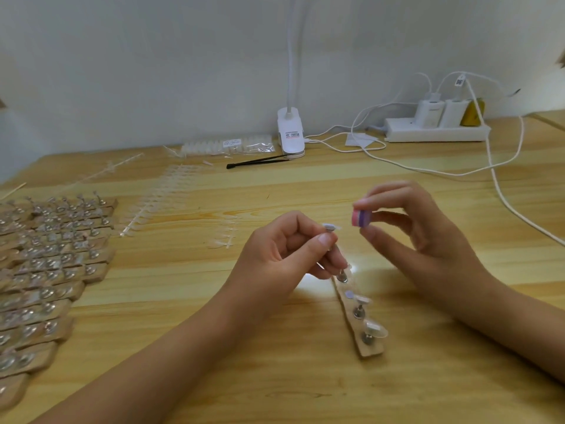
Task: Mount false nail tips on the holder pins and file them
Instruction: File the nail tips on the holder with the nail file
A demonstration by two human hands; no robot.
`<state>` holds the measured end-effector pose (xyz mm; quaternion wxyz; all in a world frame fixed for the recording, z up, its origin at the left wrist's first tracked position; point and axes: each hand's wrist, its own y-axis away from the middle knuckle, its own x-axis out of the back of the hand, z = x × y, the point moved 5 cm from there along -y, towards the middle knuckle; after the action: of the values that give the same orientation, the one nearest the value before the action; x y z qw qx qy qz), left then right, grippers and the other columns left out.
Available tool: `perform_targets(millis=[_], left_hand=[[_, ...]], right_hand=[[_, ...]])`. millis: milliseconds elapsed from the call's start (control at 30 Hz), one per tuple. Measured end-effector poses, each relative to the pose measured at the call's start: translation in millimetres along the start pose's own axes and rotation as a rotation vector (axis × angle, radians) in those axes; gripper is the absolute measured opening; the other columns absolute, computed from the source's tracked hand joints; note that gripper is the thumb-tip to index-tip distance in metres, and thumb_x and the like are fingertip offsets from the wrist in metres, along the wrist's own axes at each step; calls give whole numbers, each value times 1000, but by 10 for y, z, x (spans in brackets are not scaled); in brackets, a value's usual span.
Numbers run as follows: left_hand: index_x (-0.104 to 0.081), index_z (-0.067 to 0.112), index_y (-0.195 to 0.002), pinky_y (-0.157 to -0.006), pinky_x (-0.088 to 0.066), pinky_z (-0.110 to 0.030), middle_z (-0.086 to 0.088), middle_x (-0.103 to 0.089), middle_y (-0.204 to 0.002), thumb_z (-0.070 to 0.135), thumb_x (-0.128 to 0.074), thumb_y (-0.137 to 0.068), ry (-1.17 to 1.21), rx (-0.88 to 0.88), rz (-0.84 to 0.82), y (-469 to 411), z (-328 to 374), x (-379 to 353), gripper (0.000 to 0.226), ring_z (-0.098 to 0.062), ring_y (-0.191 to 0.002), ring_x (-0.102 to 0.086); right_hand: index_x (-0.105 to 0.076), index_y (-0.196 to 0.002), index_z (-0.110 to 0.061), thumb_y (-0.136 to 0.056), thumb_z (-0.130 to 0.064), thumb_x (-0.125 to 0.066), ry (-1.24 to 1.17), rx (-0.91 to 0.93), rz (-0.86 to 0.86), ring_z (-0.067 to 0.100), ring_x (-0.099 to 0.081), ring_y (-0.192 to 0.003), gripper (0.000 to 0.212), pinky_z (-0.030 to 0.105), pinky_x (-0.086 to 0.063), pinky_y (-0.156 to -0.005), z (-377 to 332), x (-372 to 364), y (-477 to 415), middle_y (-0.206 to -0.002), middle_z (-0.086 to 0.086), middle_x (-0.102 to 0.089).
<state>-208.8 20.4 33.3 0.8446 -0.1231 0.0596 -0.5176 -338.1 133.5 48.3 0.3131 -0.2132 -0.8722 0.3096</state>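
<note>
Nearest: the wooden strip (372, 350) is lying flat on the table (275, 377) and is not being held down by anything. Two of its pins are carrying clear tips (377, 329). Risk one: its far end is being crowded by the lower fingers of the left hand (284, 252), so a twitch there could skid it and knock the mounted tips.

Above it, a single pin (329, 231) is being pinched between left thumb and forefinger, with the other fingers curled under. The nail tip (335, 228) is being carried on its head (whether the pin's foot is seated in the strip cannot be told, as it is being hidden by fingers). The file block (360, 218) is being pinched between thumb and forefinger of the right hand (422, 237), with the remaining fingers loosely spread. It is being held just beside the tip, apparently not touching.

Risk two: the tip is probably being held only by its pad, so side pressure from the block could pop it off, and clear plastic is easily lost on pale wood. Risk three: the pin could be rolled in a two-finger pinch, leaving an uneven edge.

Further out: the rows of filled holders (46, 270) at left are being exposed to a forearm sweep. The cable (504, 200) at right is being run near the right wrist and could be snagged.
</note>
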Motion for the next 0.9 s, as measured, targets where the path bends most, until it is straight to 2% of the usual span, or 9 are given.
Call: perform_targets(millis=[100, 233, 333, 500, 600, 700, 833, 900], left_hand=[[-59, 11, -84, -65, -54, -22, -4, -74, -74, 14, -57, -91, -12, -2, -19, 7, -5, -30, 8, -15, -71, -71], [-59, 13, -83, -64, -53, -21, -3, -74, -74, 14, -57, -91, -15, -5, -22, 8, -13, -22, 9, -14, -70, -70], [-59, 13, -83, -64, -53, -22, -3, -73, -73, 14, -57, -91, -18, -10, -22, 10, -9, -27, 9, -14, -69, -70], [-59, 14, -83, -64, -53, -21, -2, -73, -73, 15, -57, -91, -20, -8, -12, 7, -6, -7, 9, -13, -68, -69], [-60, 12, -85, -63, -53, -21, -1, -73, -72, 16, -57, -90, -30, -8, -10, 6, -6, -4, 8, -12, -68, -70], [-60, 12, -83, -63, -52, -20, -1, -73, -71, 16, -58, -89, -42, -13, 8, 0, -9, 14, 8, -12, -67, -69], [-60, 11, -86, -63, -52, -20, 0, -72, -70, 18, -60, -91, -47, -34, 16, 1, 1, 13, 9, -10, -67, -68], [-60, 11, -85, -63, -52, -20, 0, -71, -70, 17, -60, -91, -44, -33, 17, 5, -12, 19, 8, -10, -67, -67]], right_hand=[[-57, -115, -17, -93, -11, -59, 7, 109, -47, 26, -60, -108, 22, 34, -51, -94, -99, -38, 27, -113, 10, -54], [-58, -113, -16, -94, -7, -60, -42, -10, 5, 20, -61, -109, 20, 34, -53, -94, 1, -4, 7, -113, 6, -57], [-57, -116, -18, -94, -13, -60, -35, 85, -9, 23, -62, -108, 23, 31, -52, -94, -82, -14, 31, -114, 8, -55], [-59, -114, -18, -93, -7, -60, 24, 50, -22, 23, -61, -110, 24, 32, -52, -97, -47, -17, 14, -114, 10, -55], [-60, -115, -18, -93, -10, -60, 100, 154, -67, 26, -58, -112, 23, 37, -49, -95, -120, -50, 32, -116, 8, -56], [-62, -114, -12, -93, -5, -64, 90, 64, -69, 24, -59, -111, 22, 41, -51, -95, -58, -51, 16, -114, 9, -56], [-62, -116, -13, -93, -7, -60, 129, 143, -88, 25, -58, -114, 24, 36, -47, -97, -135, -88, 39, -116, 8, -56], [-62, -115, -13, -95, -6, -60, 130, 93, -72, 23, -58, -113, 22, 37, -48, -98, -75, -66, 23, -114, 9, -57]])
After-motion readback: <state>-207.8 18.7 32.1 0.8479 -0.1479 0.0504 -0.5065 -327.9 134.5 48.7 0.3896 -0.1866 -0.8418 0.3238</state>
